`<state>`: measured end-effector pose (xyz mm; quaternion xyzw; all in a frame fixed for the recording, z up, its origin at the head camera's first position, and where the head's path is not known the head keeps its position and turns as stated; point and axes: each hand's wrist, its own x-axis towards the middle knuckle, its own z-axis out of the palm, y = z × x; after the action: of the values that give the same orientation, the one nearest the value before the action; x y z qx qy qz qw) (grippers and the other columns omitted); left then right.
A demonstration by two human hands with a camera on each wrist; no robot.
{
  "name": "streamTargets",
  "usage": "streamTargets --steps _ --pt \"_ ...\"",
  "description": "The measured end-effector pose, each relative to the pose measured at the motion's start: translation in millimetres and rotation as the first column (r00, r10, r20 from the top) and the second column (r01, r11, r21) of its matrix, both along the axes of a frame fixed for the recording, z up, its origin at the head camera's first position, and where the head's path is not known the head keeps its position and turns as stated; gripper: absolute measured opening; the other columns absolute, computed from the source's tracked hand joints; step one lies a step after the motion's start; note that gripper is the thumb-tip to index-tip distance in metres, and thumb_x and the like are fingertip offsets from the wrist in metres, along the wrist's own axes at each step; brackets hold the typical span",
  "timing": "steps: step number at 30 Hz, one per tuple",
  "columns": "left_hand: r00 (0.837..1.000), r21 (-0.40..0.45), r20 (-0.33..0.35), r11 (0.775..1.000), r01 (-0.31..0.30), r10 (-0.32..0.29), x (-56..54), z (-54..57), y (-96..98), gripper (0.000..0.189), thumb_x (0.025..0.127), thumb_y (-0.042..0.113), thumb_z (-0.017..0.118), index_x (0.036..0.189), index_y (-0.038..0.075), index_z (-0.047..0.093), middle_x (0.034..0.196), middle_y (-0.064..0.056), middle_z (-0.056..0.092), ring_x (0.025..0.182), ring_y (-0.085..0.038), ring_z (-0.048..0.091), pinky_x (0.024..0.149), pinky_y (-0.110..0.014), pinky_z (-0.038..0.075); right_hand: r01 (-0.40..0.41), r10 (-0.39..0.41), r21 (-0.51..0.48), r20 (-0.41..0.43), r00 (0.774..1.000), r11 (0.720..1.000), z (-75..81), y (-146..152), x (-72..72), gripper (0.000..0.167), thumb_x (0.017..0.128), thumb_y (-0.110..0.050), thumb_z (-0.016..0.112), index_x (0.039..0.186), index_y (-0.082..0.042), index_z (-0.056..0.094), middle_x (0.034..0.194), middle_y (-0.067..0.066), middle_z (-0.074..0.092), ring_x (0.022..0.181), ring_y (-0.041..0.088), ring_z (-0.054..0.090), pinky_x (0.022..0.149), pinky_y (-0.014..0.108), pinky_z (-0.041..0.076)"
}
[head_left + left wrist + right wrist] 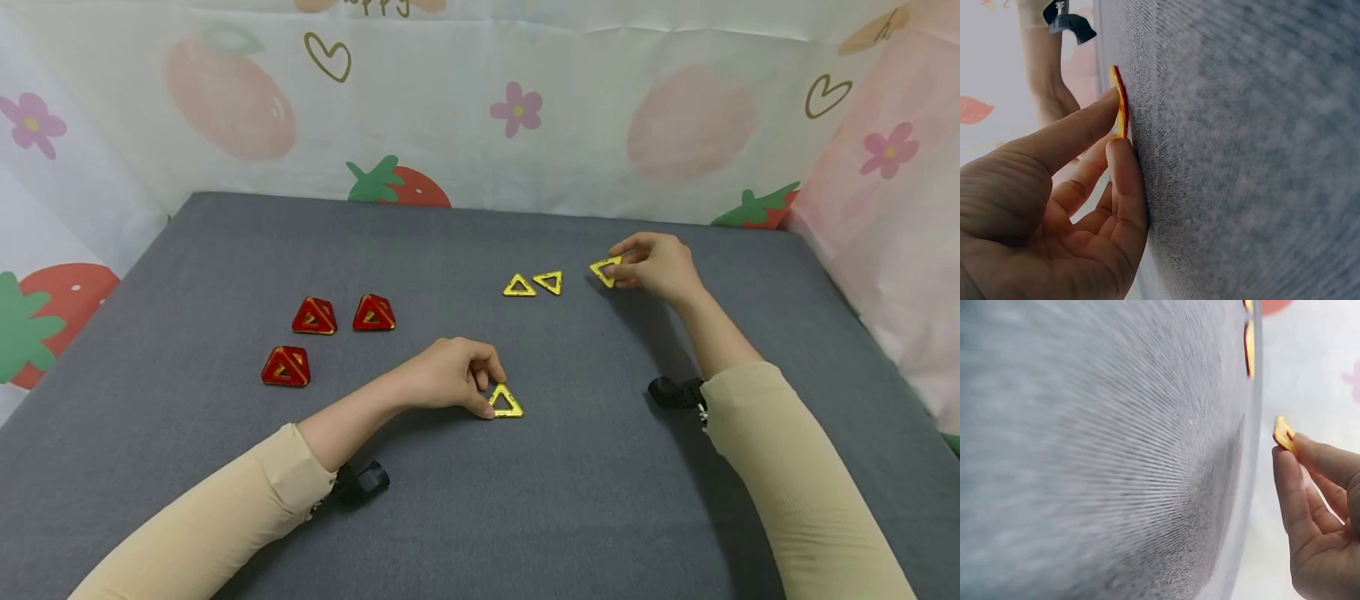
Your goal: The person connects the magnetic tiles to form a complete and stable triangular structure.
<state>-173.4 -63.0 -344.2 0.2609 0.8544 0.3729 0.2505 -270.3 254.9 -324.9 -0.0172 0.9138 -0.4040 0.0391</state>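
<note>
My left hand (448,375) pinches a yellow triangular tile (513,409) with an open centre, low over the cloth in front of me. In the left wrist view that tile (1124,115) shows a red edge between thumb and fingers. Farther off to the right, my right hand (660,265) pinches another yellow triangle tile (597,267) by its right side. The right wrist view has this tile (1281,432) raised off the cloth. Left of it, two more yellow triangle tiles (519,291) (553,276) lie flat side by side.
Three red pyramids (315,317) (374,313) (286,367) built of triangle tiles stand on the grey cloth (450,533) at the left. A printed curtain (480,75) hangs behind the table. Black cameras (363,483) (675,392) sit under both wrists.
</note>
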Motion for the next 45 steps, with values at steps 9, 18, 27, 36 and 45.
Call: streamTargets --steps 9,18,27,36,45 --pt "1.0 0.008 0.004 1.0 0.0 0.0 1.2 1.0 -0.8 0.031 0.077 0.012 0.085 0.105 0.011 0.07 0.088 -0.003 0.062 0.071 -0.01 0.051 0.063 -0.022 0.043 -0.152 0.153 0.025 -0.024 0.988 0.988 1.7 -23 28.6 0.028 0.088 -0.02 0.076 0.112 -0.009 0.07 0.09 0.006 0.067 0.083 0.022 0.073 0.075 0.037 0.061" --pt "1.0 0.007 0.014 1.0 -0.006 0.006 0.6 0.8 -0.6 0.032 0.076 0.012 0.085 0.104 0.012 0.07 0.088 -0.002 0.062 0.072 -0.01 0.052 0.064 -0.022 0.043 -0.283 0.285 -0.037 0.054 0.957 0.958 -1.7 -50 65.3 0.022 0.085 -0.016 0.078 0.105 -0.009 0.072 0.089 0.011 0.072 0.079 0.02 0.074 0.074 0.033 0.061" --pt "1.0 -0.012 0.012 1.0 -0.014 0.014 -1.4 -1.1 0.5 0.031 0.076 0.013 0.085 0.103 0.012 0.07 0.087 -0.002 0.062 0.071 -0.01 0.052 0.063 -0.022 0.044 -0.356 0.359 -0.043 0.094 0.929 0.933 -2.6 -74 91.4 0.02 0.081 -0.017 0.081 0.099 -0.012 0.074 0.084 0.005 0.074 0.073 0.017 0.073 0.067 0.033 0.06" --pt "1.0 -0.022 0.011 1.0 -0.017 0.017 -1.3 -1.9 1.6 0.031 0.076 0.013 0.085 0.104 0.012 0.07 0.087 -0.001 0.062 0.073 -0.011 0.053 0.065 -0.022 0.044 -0.37 0.372 -0.04 0.104 0.922 0.928 -4.3 -81 103.0 0.018 0.081 -0.017 0.082 0.097 -0.014 0.075 0.082 0.003 0.074 0.07 0.015 0.072 0.065 0.033 0.059" --pt "0.999 -0.039 -0.013 0.998 -0.045 0.045 1.1 -0.8 4.5 0.032 0.074 0.011 0.087 0.101 0.012 0.071 0.089 -0.001 0.067 0.077 -0.011 0.058 0.065 -0.021 0.046 -0.381 0.381 -0.016 0.089 0.92 0.924 -9.8 -89 110.8 0.016 0.08 -0.016 0.082 0.095 -0.014 0.075 0.079 0.001 0.073 0.067 0.012 0.068 0.06 0.028 0.056"
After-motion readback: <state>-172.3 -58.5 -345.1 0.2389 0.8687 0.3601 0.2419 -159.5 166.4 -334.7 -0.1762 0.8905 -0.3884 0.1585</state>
